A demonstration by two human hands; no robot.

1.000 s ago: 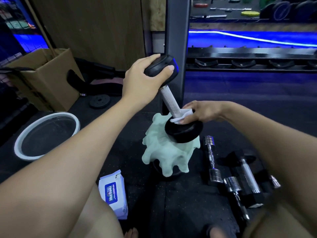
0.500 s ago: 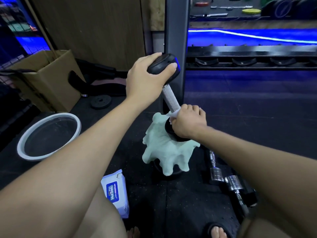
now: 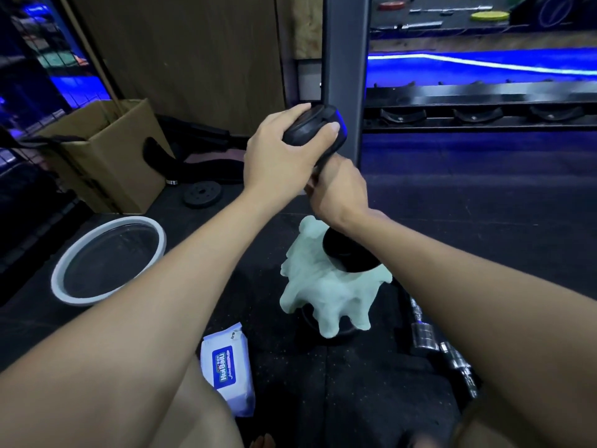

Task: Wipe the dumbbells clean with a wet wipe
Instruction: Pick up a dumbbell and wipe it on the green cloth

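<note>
The black dumbbell [image 3: 350, 253] stands tilted, its lower head resting on a pale green cloth [image 3: 326, 295] draped over something dark on the floor. The left hand [image 3: 284, 156] has its grip clamped over the upper head, while the right hand [image 3: 339, 185] has its grip curled round the handle just below; the wipe cannot be made out there. A pack of wet wipes [image 3: 227, 367] lies on the floor near a white basin [image 3: 58, 279], and chrome dumbbells [image 3: 429, 337] lie to the right.
</note>
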